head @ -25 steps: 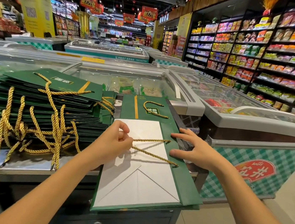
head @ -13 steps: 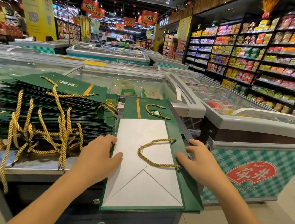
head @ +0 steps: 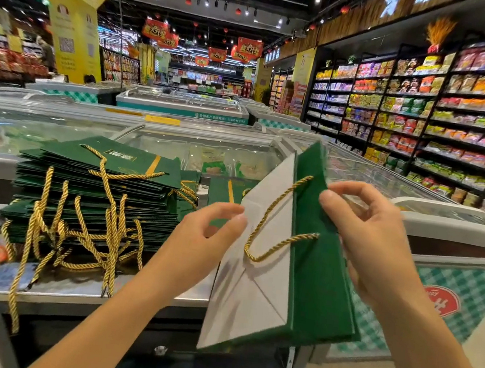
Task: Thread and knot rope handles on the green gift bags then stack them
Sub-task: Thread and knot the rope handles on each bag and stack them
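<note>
Pinching the white flap of a flat green paper gift bag (head: 314,284), your left hand (head: 206,240); your right hand (head: 372,239) grips its green edge. Bag tilted above steel counter (head: 84,290); twisted gold rope handle (head: 270,208) threaded. Stack of green bags (head: 96,196) left; glass-topped freezers (head: 203,148), stocked supermarket shelves (head: 442,116) beyond.

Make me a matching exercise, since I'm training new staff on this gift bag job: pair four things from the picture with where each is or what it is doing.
Things:
1. stack of bags
2. rope handle
3. left hand
4. right hand

Places or states:
A. pinches the white edge of the held bag
B. sits on the metal table
C. grips the held bag's green side
D. loops across the held bag's white panel

Pairs: 1-B, 2-D, 3-A, 4-C
</note>
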The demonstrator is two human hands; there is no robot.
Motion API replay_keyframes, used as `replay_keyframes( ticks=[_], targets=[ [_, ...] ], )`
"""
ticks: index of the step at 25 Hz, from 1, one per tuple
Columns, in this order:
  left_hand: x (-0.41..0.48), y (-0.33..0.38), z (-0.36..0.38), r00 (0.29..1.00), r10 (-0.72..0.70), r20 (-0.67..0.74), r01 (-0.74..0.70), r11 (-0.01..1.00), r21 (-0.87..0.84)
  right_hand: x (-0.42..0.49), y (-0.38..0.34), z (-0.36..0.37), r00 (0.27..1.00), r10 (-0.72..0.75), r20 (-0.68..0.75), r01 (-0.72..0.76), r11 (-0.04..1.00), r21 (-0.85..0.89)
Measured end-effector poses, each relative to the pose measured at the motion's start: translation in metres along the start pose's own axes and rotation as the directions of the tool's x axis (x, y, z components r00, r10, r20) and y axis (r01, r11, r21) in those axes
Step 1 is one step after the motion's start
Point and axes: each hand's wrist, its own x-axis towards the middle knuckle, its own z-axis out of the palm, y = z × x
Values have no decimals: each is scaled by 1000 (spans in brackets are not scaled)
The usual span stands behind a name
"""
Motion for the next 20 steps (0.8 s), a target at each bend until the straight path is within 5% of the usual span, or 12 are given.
replay_keyframes(
  ticks=[4, 9, 11, 16, 18, 20],
  targets=[
    [1, 37, -4, 971, -107, 213, 180, 917, -356, 3, -7, 30, 970, -69, 235, 92, 992, -88],
    [0, 24, -24, 918, -228, 325, 362, 817, -449, -3, 29, 54, 859, -70, 508, 252, 920, -299],
    [-1, 7, -26, 922, -305, 240, 387, 763, -517, -6, 47, 49, 879, -28, 476, 239, 890, -389],
    [-8, -24, -28, 904, -403, 146, 401, 674, -621, -15, 79, 8, 993, -22, 116, 101, 666, -739],
    [-5, -31, -27, 908, -402, 120, 374, 648, -664, -19, 77, -8, 984, 154, 89, -56, 742, -669],
    [0, -30, -24, 914, -391, 109, 360, 655, -665, -20, 75, -16, 953, 279, 118, -207, 883, -420]
  ],
)
